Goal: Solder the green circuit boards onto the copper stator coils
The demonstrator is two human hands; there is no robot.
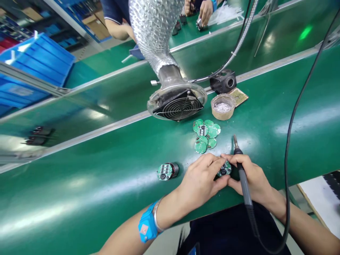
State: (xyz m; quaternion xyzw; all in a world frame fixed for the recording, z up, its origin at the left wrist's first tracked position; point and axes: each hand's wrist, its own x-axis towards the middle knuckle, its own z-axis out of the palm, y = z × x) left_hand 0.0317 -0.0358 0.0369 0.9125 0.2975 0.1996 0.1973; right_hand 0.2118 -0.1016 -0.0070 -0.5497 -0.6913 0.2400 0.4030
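Note:
Between both my hands sits a round green circuit board (225,169), partly hidden by fingers. My left hand (203,177) curls around its left side, thumb and fingertips pressed to the edge. From the right, my right hand (251,177) grips the same board with thumb and fingertips. A soldering iron (242,173) also lies across that hand, its tip pointing away from me; how it is held is partly hidden. Left of my hands, a dark cylindrical part (174,170) lies on its side with a green round board (164,171) on its end.
Loose round boards (207,132) are piled beyond my hands. A fume extractor (180,104) hangs over the green bench (92,198). A tub of shiny metal bits (223,115) stands near a black holder (224,82). The iron's cable (288,148) loops at right. Across the divider, a co-worker's hand (205,12) handles a part.

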